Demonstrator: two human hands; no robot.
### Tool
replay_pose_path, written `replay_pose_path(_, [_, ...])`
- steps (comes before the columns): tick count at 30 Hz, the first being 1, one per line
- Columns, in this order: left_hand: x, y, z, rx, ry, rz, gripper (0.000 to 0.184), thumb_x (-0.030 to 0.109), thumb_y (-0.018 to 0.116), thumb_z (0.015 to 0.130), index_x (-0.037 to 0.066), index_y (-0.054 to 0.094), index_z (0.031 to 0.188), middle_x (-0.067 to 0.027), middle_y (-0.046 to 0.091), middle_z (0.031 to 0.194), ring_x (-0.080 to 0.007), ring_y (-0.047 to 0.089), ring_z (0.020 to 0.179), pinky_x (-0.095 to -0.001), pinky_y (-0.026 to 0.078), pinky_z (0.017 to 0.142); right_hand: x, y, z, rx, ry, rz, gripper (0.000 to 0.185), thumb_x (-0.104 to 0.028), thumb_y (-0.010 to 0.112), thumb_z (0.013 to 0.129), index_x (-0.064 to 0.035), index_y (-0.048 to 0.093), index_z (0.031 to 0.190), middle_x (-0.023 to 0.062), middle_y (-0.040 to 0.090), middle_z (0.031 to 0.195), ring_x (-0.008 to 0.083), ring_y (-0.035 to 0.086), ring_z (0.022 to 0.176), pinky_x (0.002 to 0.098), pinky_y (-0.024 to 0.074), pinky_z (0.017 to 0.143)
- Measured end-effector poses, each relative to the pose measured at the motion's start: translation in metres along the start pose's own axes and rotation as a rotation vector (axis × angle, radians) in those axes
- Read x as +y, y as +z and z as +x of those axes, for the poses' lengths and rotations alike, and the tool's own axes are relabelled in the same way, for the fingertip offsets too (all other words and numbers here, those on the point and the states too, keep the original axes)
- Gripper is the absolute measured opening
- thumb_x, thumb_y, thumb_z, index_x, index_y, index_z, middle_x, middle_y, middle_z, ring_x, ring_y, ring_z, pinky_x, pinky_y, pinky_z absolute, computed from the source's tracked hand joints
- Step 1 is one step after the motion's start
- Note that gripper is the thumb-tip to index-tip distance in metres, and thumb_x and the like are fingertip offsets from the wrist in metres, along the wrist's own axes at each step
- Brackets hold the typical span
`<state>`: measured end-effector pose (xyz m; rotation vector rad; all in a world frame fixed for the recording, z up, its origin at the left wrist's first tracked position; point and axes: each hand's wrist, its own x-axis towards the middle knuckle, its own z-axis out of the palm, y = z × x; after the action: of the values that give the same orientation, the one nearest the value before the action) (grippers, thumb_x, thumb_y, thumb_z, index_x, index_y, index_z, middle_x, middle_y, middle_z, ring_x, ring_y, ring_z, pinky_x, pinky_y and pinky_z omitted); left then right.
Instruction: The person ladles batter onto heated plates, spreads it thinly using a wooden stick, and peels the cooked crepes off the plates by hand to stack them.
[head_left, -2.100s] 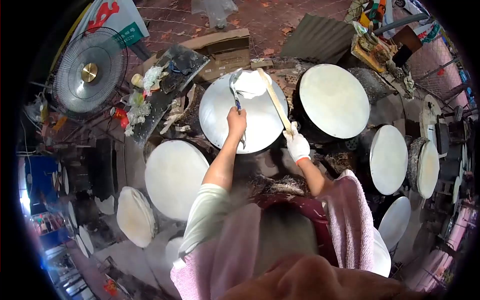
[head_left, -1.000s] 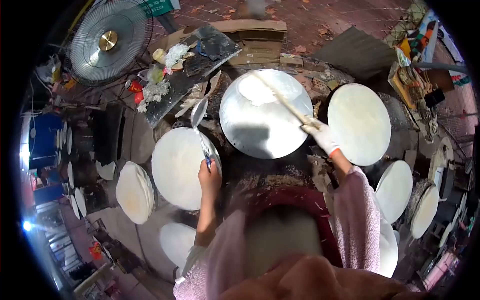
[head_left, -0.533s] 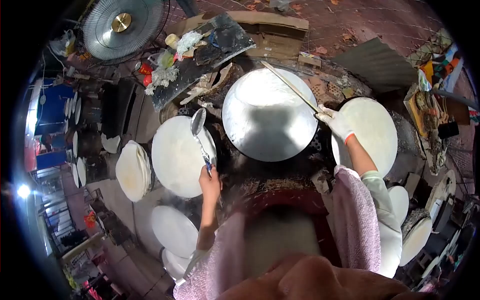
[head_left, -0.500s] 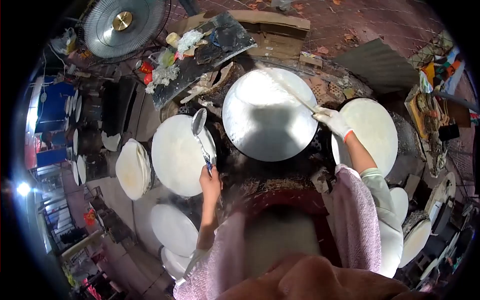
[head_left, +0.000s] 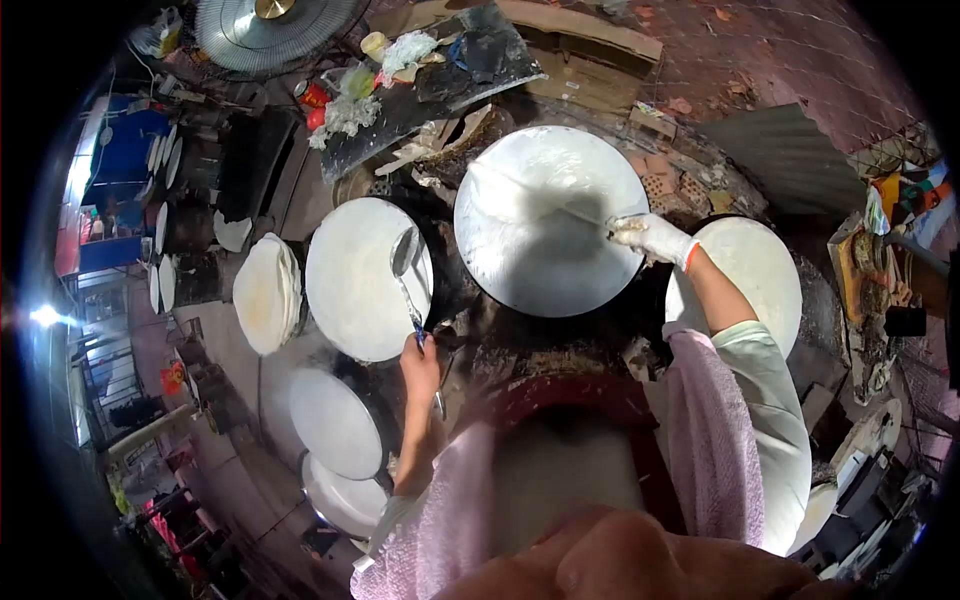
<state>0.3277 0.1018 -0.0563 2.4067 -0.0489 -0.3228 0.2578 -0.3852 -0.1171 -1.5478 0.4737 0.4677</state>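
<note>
My left hand [head_left: 420,365] is closed round the blue handle of a metal ladle [head_left: 404,252]. The ladle's bowl hangs above the right part of the left round griddle [head_left: 350,290], which a pale thin sheet covers. On my right hand is a white glove [head_left: 648,237]; its fingers are closed on a thin wooden stick [head_left: 585,215], blurred by motion and reaching leftward over the middle griddle [head_left: 545,285]. Wet whitish batter [head_left: 535,160] coats that griddle, shiny toward the far side. Another griddle [head_left: 755,275] with a pale sheet sits beyond my right forearm.
A stack of pale flatbreads [head_left: 265,295] lies left of the left griddle. Closest to me stands a dark red tub [head_left: 590,392] with pale contents. Two white discs [head_left: 335,425] sit at lower left. A fan [head_left: 270,30] and a cluttered dark board [head_left: 440,85] are at the back.
My right hand has moved left and inward over the middle griddle, sweeping the stick lower. The ladle's bowl sits slightly lower over the left griddle. The whole view has turned a little.
</note>
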Motion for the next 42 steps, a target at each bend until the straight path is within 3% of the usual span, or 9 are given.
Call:
replay_pose_path(3, [0.000, -0.001, -0.008, 0.035, 0.042, 0.040, 0.018, 0.015, 0.056, 0.092, -0.004, 0.057, 0.091, -0.0226, 0.057, 0.072, -0.0346, 0.054, 0.063, -0.0402, 0.044, 0.062, -0.012, 0.001, -0.020, -0.092, 0.109, 0.047, 0.033, -0.018, 0.069, 0.086, -0.0052, 0.067, 0.117, -0.0032, 0.068, 0.090, 0.0032, 0.045, 0.060, 0.0210, 0.0396, 0.055])
replay_pose_path(7, [-0.010, -0.001, 0.003, 0.023, 0.068, 0.082, 0.018, 0.014, 0.056, 0.092, -0.004, 0.055, 0.090, -0.0260, 0.057, 0.072, -0.0446, 0.055, 0.068, -0.0439, 0.044, 0.062, 0.007, -0.039, 0.015, 0.082, -0.148, -0.071, 0.039, -0.025, 0.069, 0.086, -0.0019, 0.065, 0.118, 0.0042, 0.070, 0.100, 0.0114, 0.061, 0.090, 0.0269, 0.0462, 0.088])
replay_pose_path(15, [0.002, 0.029, 0.075, -0.004, 0.277, 0.213, 0.018, 0.013, 0.057, 0.090, -0.005, 0.053, 0.091, -0.0300, 0.061, 0.078, -0.0491, 0.059, 0.076, -0.0509, 0.047, 0.063, -0.025, -0.008, -0.019, -0.183, 0.110, -0.208, 0.038, -0.020, 0.069, 0.086, -0.0047, 0.065, 0.121, 0.0001, 0.070, 0.096, 0.0039, 0.053, 0.069, 0.0205, 0.0435, 0.061])
replay_pose_path(20, [0.014, 0.046, 0.097, -0.094, 0.354, 0.396, 0.019, 0.015, 0.056, 0.091, -0.003, 0.051, 0.093, -0.0289, 0.061, 0.074, -0.0477, 0.060, 0.071, -0.0521, 0.049, 0.062, 0.019, -0.031, 0.007, 0.221, -0.234, -0.083, 0.038, -0.019, 0.071, 0.084, 0.0005, 0.065, 0.117, 0.0062, 0.068, 0.109, 0.0108, 0.059, 0.102, 0.0270, 0.0429, 0.094])
replay_pose_path(21, [0.015, 0.047, 0.096, -0.102, 0.372, 0.431, 0.019, 0.016, 0.056, 0.091, -0.003, 0.050, 0.093, -0.0287, 0.062, 0.074, -0.0474, 0.061, 0.070, -0.0522, 0.049, 0.061, 0.007, -0.035, 0.009, 0.118, -0.158, -0.434, 0.041, -0.025, 0.069, 0.086, -0.0019, 0.065, 0.119, 0.0039, 0.069, 0.099, 0.0108, 0.059, 0.093, 0.0257, 0.0454, 0.086])
replay_pose_path(24, [0.021, 0.034, 0.078, -0.212, 0.414, 0.529, 0.017, 0.014, 0.054, 0.091, -0.002, 0.050, 0.092, -0.0280, 0.062, 0.076, -0.0463, 0.061, 0.072, -0.0535, 0.049, 0.064, -0.012, -0.004, 0.004, -0.135, -0.013, -0.183, 0.043, -0.024, 0.069, 0.084, -0.0048, 0.063, 0.122, -0.0030, 0.062, 0.082, 0.0058, 0.045, 0.063, 0.0221, 0.0390, 0.055])
replay_pose_path(33, [-0.026, 0.027, -0.020, -0.572, 0.343, 0.428, 0.025, 0.015, 0.054, 0.090, -0.001, 0.051, 0.109, -0.0289, 0.062, 0.078, -0.0459, 0.061, 0.073, -0.0547, 0.048, 0.063, 0.055, 0.051, -0.106, 0.007, 0.044, 0.259, 0.048, -0.011, 0.070, 0.085, 0.0028, 0.055, 0.128, 0.0012, 0.067, 0.096, 0.0083, 0.058, 0.073, 0.0200, 0.0448, 0.063])
replay_pose_path(38, [-0.029, 0.030, 0.017, -0.480, 0.790, 0.019, 0.021, 0.015, 0.055, 0.092, -0.001, 0.056, 0.104, -0.0237, 0.063, 0.084, -0.0402, 0.062, 0.068, -0.0453, 0.049, 0.061, 0.064, 0.199, -0.111, 0.184, 0.126, 0.961, 0.034, -0.024, 0.065, 0.091, -0.0039, 0.058, 0.117, 0.0002, 0.062, 0.083, 0.0052, 0.048, 0.055, 0.0197, 0.0414, 0.047])
replay_pose_path(42, [-0.018, -0.026, 0.044, -0.487, 0.367, -0.301, 0.016, 0.015, 0.056, 0.093, 0.001, 0.057, 0.101, -0.0135, 0.061, 0.074, -0.0222, 0.057, 0.059, -0.0354, 0.046, 0.055, 0.003, 0.308, -0.035, 0.203, 0.029, 0.848, 0.034, -0.033, 0.058, 0.094, -0.0081, 0.058, 0.118, -0.0008, 0.053, 0.073, 0.0075, 0.044, 0.050, 0.0228, 0.0393, 0.044])
